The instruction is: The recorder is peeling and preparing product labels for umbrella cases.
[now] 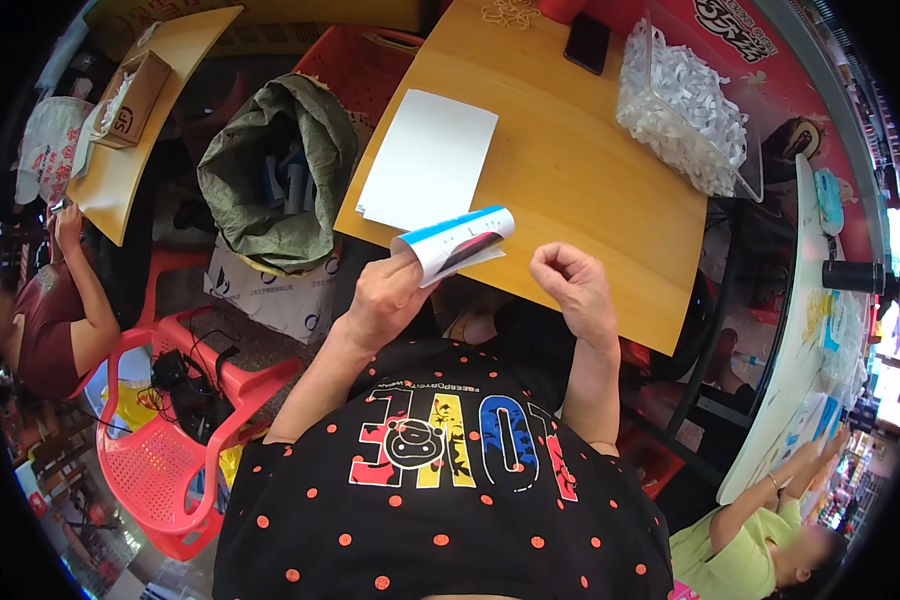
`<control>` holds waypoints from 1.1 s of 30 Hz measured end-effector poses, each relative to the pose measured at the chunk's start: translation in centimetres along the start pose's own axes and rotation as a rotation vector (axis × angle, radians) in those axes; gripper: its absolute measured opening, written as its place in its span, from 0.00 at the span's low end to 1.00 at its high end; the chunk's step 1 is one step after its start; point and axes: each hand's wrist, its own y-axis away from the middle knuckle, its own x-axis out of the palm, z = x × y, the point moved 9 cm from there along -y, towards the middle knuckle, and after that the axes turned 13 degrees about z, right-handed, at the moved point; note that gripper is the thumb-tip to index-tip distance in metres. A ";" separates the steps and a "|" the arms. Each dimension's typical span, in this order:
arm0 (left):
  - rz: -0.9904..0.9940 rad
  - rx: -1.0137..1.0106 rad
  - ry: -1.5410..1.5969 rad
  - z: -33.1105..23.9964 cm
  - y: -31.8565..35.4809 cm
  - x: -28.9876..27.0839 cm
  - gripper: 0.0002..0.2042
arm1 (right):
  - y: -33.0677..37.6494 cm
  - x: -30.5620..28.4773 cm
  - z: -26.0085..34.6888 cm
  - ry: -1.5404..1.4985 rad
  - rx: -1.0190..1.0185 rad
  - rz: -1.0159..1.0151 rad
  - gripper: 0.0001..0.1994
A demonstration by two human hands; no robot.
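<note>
My left hand (382, 298) is closed around the lower end of a curled printed paper sheet (458, 240), white with a blue band and a dark picture. The curl sits just over the near edge of the wooden table (570, 180). Apart from it, to the right, my right hand (582, 290) is closed with thumb and forefinger together; whatever may be between them is hidden. Beyond the left hand, a flat stack of white sheets (428, 155) lies along the table's left side.
An open green sack (220, 170) with rolled papers inside stands left of the table. A clear bin (758, 178) of small white strips or loops and a black phone (587, 42) are farther back. A red chair (150, 480) stands lower left. Other people sit at both sides.
</note>
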 end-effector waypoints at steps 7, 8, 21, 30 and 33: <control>0.034 -0.021 0.003 -0.2 -0.3 0.6 0.16 | -1.0 -0.8 -1.4 0.205 0.002 -0.099 0.07; 0.033 -0.030 -0.004 -0.4 -0.4 0.6 0.14 | -1.2 -0.4 -1.5 0.192 -0.001 -0.096 0.07; -0.008 -0.180 0.033 2.1 0.6 1.8 0.12 | 2.4 -0.2 15.1 0.315 -0.786 0.025 0.01; -0.244 -0.620 1.313 6.3 2.8 3.0 0.09 | -4.9 -28.1 15.0 1.665 -0.125 -1.076 0.09; -0.339 -0.655 1.385 7.2 3.7 3.2 0.09 | -3.4 -18.4 15.5 1.360 -0.529 -1.004 0.08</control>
